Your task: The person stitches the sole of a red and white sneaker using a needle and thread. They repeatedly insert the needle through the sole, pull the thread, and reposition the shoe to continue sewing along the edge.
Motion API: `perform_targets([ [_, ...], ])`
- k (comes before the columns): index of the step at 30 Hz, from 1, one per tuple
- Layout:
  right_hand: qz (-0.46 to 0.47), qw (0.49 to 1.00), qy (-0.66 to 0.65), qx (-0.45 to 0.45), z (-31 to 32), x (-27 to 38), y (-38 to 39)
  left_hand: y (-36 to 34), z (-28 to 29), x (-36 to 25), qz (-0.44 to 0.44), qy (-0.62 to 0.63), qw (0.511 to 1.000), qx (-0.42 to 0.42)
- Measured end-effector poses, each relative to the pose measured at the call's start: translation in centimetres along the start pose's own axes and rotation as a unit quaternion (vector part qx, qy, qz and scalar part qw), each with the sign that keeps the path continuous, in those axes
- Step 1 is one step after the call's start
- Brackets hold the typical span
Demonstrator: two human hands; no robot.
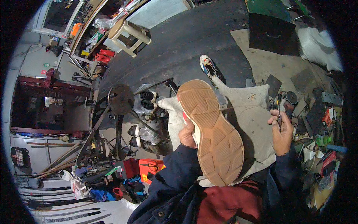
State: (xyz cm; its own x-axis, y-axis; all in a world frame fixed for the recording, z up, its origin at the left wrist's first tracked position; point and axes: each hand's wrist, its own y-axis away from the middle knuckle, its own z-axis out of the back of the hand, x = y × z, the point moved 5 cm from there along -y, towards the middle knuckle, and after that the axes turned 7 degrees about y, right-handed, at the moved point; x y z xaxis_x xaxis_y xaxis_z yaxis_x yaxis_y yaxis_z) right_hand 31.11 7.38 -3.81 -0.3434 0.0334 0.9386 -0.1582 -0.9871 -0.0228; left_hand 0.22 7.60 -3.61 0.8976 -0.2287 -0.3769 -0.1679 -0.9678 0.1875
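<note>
My left hand (187,135) grips a sneaker (209,130) from the left side, its tan patterned rubber sole turned toward the camera. A thin thread runs across the sole toward my right hand (282,136), whose fingers close on a slim tool (279,116) with a metal shaft. Beneath both lies a pale cloth (253,125) spread over my lap. Beyond it, my foot in a multicoloured sneaker (207,65) rests on the dark floor.
An iron hand-cranked machine (121,98) stands left of me beside several bagged shoes (147,100). A plastic stool (129,36) sits at the back. A dark cabinet (270,31) stands back right. Tools and scraps (320,149) crowd the right; a red box (151,168) lies lower left.
</note>
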Motion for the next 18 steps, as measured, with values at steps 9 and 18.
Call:
perform_targets([
  [9,0.003,1.000,-0.019,0.017,-0.2,0.1,0.0,0.1,0.4,-0.1,-0.020,-0.060,0.997,-0.032],
  [18,0.122,0.992,-0.016,0.008,-1.3,3.8,-0.4,-0.3,-0.2,0.8,0.032,0.001,0.999,0.006],
])
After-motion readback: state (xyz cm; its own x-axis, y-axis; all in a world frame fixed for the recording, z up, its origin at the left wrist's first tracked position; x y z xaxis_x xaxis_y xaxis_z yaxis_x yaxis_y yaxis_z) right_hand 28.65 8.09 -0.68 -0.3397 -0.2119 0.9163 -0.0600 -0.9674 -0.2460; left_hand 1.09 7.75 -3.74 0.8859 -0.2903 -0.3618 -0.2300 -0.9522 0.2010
